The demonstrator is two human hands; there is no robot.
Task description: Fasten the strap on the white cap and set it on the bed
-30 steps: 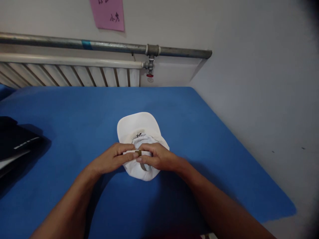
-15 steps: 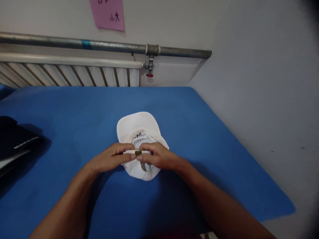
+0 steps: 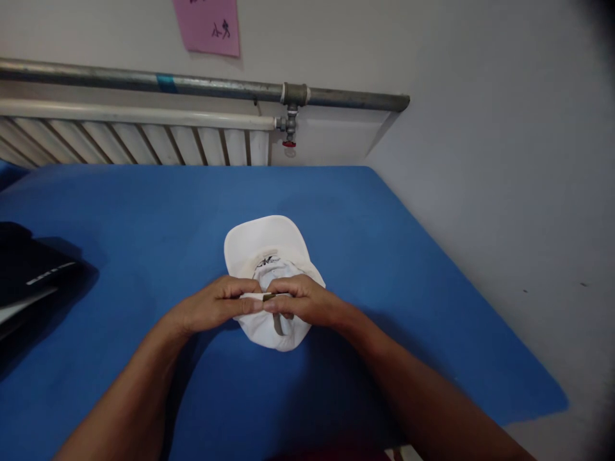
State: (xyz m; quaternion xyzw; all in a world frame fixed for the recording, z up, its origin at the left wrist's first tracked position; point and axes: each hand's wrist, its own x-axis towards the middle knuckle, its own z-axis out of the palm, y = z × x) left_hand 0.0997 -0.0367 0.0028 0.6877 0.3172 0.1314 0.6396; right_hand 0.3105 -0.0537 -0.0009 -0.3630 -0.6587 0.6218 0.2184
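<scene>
A white baseball cap (image 3: 267, 238) lies on the blue surface (image 3: 182, 211), its brim pointing away from me and its inside partly showing. At its near side, my left hand (image 3: 223, 302) pinches the left part of the cap's back strap between thumb and fingers. My right hand (image 3: 305, 299) grips the right part of that strap, and the two thumbs almost meet. Between them shows a small brownish buckle (image 3: 268, 297). A loose grey strap end (image 3: 278, 324) hangs below the right fingers. Some of the strap is hidden behind my fingers.
At the left edge lies a dark item (image 3: 38, 269) with a white marking. Behind the blue surface stand a white radiator (image 3: 158, 142) and a metal pipe (image 3: 216, 87) with a red-handled valve (image 3: 289, 142). A pink note (image 3: 206, 29) hangs on the wall; another wall (image 3: 504, 192) borders the right.
The buckle and strap have tilted slightly between my thumbs, so less of the buckle's face shows. The loose strap end hangs a little lower and shows more. Both hands stay nearly in place.
</scene>
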